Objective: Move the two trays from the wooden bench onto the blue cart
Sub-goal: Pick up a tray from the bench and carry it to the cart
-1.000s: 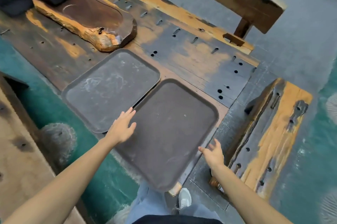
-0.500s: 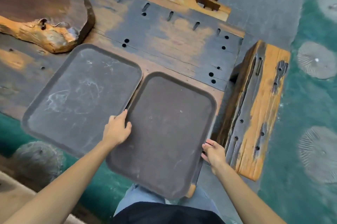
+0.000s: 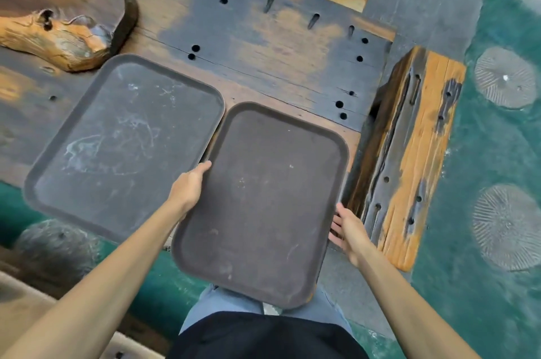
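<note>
Two dark brown rectangular trays lie side by side on the worn wooden bench (image 3: 278,45). The left tray (image 3: 123,142) is scuffed with pale marks. The right tray (image 3: 263,206) overhangs the bench's near edge above my legs. My left hand (image 3: 190,186) curls over the right tray's left rim, in the gap between the two trays. My right hand (image 3: 348,230) presses its fingers against that tray's right rim, near the lower corner. The blue cart is out of view.
A carved wooden slab (image 3: 58,16) with a pale bark edge sits at the bench's far left, close to the left tray. A low wooden stool (image 3: 409,154) stands just right of my right hand. Green patterned floor (image 3: 497,154) lies to the right.
Both hands have closed in on the right tray: the left now hooks its left rim, the right has reached its right rim. My view has moved closer over the trays.
</note>
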A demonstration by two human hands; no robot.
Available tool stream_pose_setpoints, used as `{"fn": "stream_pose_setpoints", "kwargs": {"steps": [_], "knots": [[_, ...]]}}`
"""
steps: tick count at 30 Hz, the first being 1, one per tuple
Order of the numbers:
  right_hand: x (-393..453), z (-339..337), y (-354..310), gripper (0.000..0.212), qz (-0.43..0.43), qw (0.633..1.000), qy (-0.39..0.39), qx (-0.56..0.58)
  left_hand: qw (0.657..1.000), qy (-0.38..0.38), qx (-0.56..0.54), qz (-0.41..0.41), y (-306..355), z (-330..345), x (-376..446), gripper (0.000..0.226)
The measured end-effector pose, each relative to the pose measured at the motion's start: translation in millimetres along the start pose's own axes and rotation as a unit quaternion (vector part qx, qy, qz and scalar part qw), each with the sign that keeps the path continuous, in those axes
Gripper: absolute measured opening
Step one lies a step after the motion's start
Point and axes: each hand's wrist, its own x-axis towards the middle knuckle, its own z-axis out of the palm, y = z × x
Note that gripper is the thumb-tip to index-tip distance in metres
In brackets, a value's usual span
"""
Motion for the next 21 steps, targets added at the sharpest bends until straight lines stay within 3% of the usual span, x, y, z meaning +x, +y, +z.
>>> {"fn": "stream_pose_setpoints", "kwargs": {"steps": [2,7,12,21], "knots": [[1,-7,-6,0.040,-0.002,1.000,-0.005,0.000,0.997,-0.020,-0.069,-0.018,-3,-1,-6,0.092],[1,-26,-27,0.057,-0.019,1.000,-0.004,-0.003,0.984,-0.034,-0.174,-0.037,-11,-7,-37,0.083],[-5,-39,-49,0.063,-0.059,0.997,-0.041,-0.030,0.972,-0.005,-0.236,-0.019,-32,-1,-77,0.073],[-25,-62,-70,0.064,-0.120,0.970,-0.149,-0.151,0.930,0.089,-0.357,0.000,-113,41,-183,0.082]]}}
